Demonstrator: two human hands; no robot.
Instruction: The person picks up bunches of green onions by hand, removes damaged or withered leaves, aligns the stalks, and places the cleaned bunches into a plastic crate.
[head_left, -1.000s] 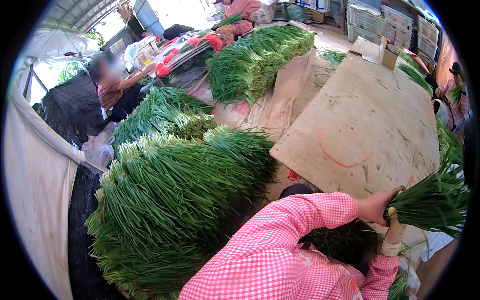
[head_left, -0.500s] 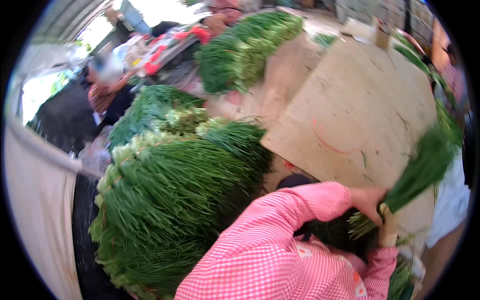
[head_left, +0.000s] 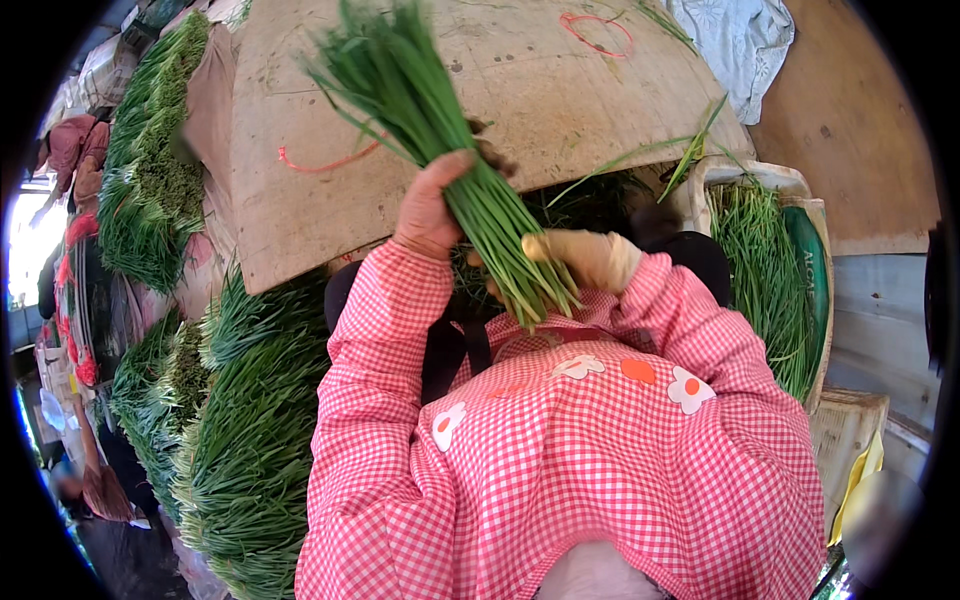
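I see a bunch of long green leaves (head_left: 492, 212), tilted, its bushy top over the brown board (head_left: 300, 215), its stems (head_left: 540, 290) lighter green. The left hand (head_left: 435, 200) wraps around it. The right hand (head_left: 595, 262) is at the stems; I can't tell how tight. Before, the bunch was far right; now it's near the middle.

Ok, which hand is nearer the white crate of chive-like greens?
Right. The right hand, near the stem ends of the chive-like bundle, is left of the white crate; the left hand, gripping the bundle higher up, is farther left.
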